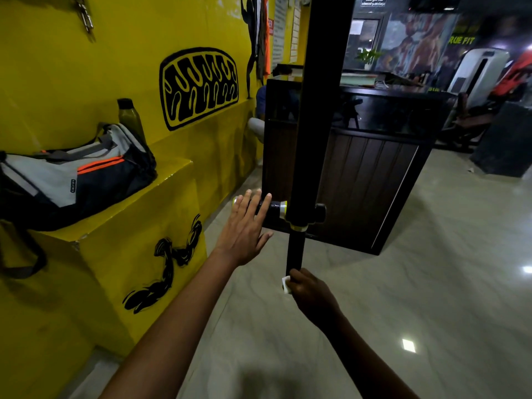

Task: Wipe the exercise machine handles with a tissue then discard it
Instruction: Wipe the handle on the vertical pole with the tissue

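A black machine post (pixel 322 110) runs down the middle of the view. A short horizontal handle (pixel 275 209) with yellow-green end rings sticks out to its left, and a thinner vertical handle (pixel 296 247) hangs below. My left hand (pixel 246 228) is flat with straight fingers laid over the horizontal handle. My right hand (pixel 309 290) grips the bottom end of the vertical handle with a white tissue (pixel 286 284) wrapped under its fingers; only a corner of the tissue shows.
A yellow ledge (pixel 138 203) on the left carries a grey-and-black gym bag (pixel 72 177) and a dark bottle (pixel 131 116). A dark wooden counter (pixel 368 168) stands just behind the post. Pale tiled floor (pixel 403 283) spreads right; more machines stand far right.
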A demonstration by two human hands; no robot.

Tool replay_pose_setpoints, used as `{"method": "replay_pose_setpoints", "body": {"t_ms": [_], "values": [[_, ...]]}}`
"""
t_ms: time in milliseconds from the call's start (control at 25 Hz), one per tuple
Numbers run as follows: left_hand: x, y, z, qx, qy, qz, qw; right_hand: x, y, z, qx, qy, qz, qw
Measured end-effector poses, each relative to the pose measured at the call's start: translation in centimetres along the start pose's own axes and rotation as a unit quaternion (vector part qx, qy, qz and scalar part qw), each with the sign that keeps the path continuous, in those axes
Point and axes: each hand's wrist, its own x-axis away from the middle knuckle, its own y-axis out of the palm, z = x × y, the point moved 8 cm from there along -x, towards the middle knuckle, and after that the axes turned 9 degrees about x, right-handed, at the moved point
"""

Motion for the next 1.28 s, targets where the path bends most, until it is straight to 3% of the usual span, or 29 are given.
{"method": "replay_pose_setpoints", "body": {"t_ms": [80, 160, 280, 360, 440, 520, 640, 760, 1000, 1280], "values": [[0.0, -0.1, 0.0, -0.002, -0.001, -0.002, 1.000, 0.1, 1.2, 0.1, 0.033, -0.015, -0.016, 0.999], [0.0, -0.2, 0.1, -0.002, -0.001, -0.006, 1.000, 0.5, 0.7, 0.9, -0.033, 0.049, -0.006, 0.998], [0.0, -0.2, 0.2, -0.006, 0.001, -0.006, 1.000, 1.2, -4.3, 1.0, -0.127, 0.089, 0.197, 0.968], [0.0, -0.2, 0.4, -0.010, -0.002, 0.000, 1.000, 1.6, -8.1, 2.9, -0.196, 0.186, 0.320, 0.908], [0.0, -0.3, 0.4, -0.014, -0.006, 0.005, 1.000, 1.7, -10.3, 4.9, -0.217, 0.278, 0.382, 0.854], [0.0, -0.4, 0.5, -0.015, -0.008, 0.001, 1.000, 0.8, -10.6, 5.8, -0.247, 0.321, 0.355, 0.843], [0.0, -0.5, 0.5, -0.017, -0.009, -0.014, 1.000, -0.8, -10.1, 4.9, -0.268, 0.316, 0.289, 0.863], [0.0, -0.6, 0.5, -0.008, -0.012, -0.027, 1.000, -1.2, -10.6, 3.9, -0.263, 0.315, 0.294, 0.863], [0.1, -0.6, 0.7, 0.012, -0.019, -0.030, 0.999, -1.7, -9.0, 2.7, -0.193, 0.272, 0.265, 0.905], [0.0, -0.7, 0.7, 0.018, -0.022, -0.043, 0.999, -0.7, -7.1, 1.9, -0.167, 0.278, 0.237, 0.916]]}}
